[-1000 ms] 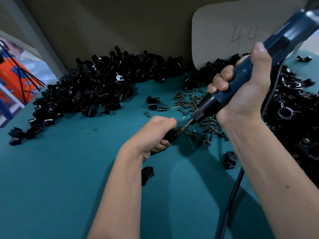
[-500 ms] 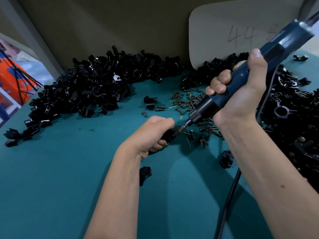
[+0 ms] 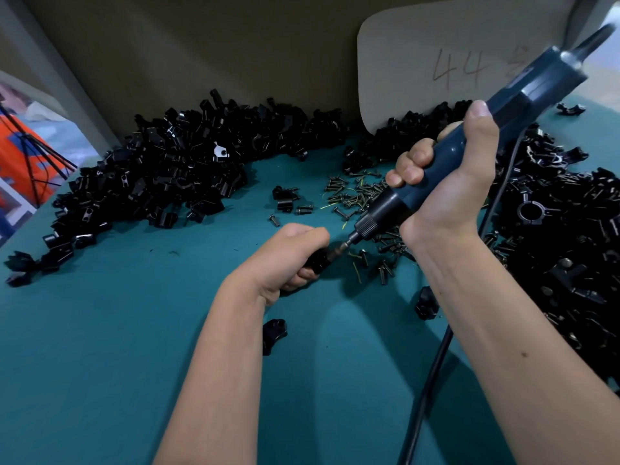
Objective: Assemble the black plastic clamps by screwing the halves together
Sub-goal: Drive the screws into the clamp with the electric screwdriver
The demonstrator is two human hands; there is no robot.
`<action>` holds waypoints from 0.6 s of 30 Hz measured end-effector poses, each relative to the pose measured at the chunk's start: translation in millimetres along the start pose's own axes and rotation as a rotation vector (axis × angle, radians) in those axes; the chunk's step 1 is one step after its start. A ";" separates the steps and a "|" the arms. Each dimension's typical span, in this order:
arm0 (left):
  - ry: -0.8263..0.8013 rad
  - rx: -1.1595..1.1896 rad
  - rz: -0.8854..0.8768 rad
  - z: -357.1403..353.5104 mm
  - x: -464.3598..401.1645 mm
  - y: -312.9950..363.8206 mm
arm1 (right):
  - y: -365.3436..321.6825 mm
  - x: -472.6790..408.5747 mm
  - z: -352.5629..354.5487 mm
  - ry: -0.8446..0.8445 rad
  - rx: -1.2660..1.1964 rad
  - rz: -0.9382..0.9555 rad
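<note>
While both hands grip, left hand [image 3: 288, 255] clamp [image 3: 317, 261], right hand [image 3: 446, 182] screwdriver [image 3: 469, 146], card [image 3: 453, 55] reads "44".

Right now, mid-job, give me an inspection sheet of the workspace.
Surface: teal bench mat, bare in front.
Job's things: black plastic clamp in left hand; blue electric screwdriver in right hand, bit at the clamp; loose dark screws.
Clutter: big piles of black clamp parts left and right; stray pieces.
Grip: both hands closed on their items.
Cables: black power cord trails toward the viewer.
Surroundings: cardboard sheet marked 44.
</note>
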State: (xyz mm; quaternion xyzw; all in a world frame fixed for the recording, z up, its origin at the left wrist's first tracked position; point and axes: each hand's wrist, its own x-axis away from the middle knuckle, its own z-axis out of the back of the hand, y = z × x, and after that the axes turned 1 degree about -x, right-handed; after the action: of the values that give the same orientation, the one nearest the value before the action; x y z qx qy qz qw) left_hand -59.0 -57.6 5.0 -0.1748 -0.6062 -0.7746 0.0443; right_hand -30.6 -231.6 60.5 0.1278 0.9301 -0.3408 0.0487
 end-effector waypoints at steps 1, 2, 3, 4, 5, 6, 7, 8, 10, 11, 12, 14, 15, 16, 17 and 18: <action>0.005 0.002 0.000 -0.3 0.5 0.4 | 0.0 0.1 0.0 0.006 0.002 0.001; 0.010 0.000 0.003 -0.7 0.7 0.7 | 0.0 -0.2 0.4 0.015 0.001 -0.001; 0.015 -0.005 0.005 -1.3 0.8 1.2 | 0.0 -0.5 1.1 0.026 -0.002 -0.007; 0.021 -0.012 0.006 -1.7 1.2 1.8 | -0.2 -0.8 1.6 0.039 -0.006 -0.012; 0.026 -0.015 0.005 -2.4 1.1 2.1 | -0.5 -1.0 2.2 0.052 -0.007 -0.015; 0.033 -0.016 0.002 -3.0 1.0 2.2 | -0.7 -1.2 2.7 0.064 -0.004 -0.015; 0.045 -0.016 -0.003 -3.4 0.8 2.0 | -0.5 -1.6 2.4 0.073 0.003 -0.010; 0.058 -0.014 -0.008 -3.9 0.5 1.5 | -0.3 -2.3 1.9 0.083 0.013 -0.001; 0.083 -0.008 -0.018 -4.5 0.4 -0.1 | -0.3 -3.3 0.4 0.104 0.035 0.013; 0.088 -0.009 -0.022 -4.6 0.5 -0.5 | -0.4 -3.6 0.2 0.115 0.039 0.015; 0.090 -0.012 -0.025 -4.6 0.6 -0.5 | -0.8 -3.7 0.5 0.126 0.038 0.015; 0.087 -0.007 -0.030 -4.6 0.6 -1.0 | -0.7 -3.9 2.5 0.167 0.024 0.009; 0.087 -0.002 -0.033 -4.7 1.1 -1.4 | -0.4 -3.5 3.6 0.191 0.017 0.002; 0.087 0.000 -0.037 -4.7 1.5 -1.6 | -0.1 -3.2 4.6 0.209 0.011 -0.007; 0.086 -0.003 -0.043 -5.3 1.1 -1.2 | -0.2 -3.7 5.5 0.222 0.006 -0.013; 0.085 -0.006 -0.048 -5.6 1.0 -1.1 | 0.1 -4.2 6.1 0.234 0.002 -0.018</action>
State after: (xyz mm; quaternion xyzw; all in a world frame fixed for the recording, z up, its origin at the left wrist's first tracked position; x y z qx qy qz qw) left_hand -61.4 -62.5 3.2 -0.1271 -0.6055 -0.7840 0.0509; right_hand -26.6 -236.3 56.5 0.1585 0.9302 -0.3249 -0.0631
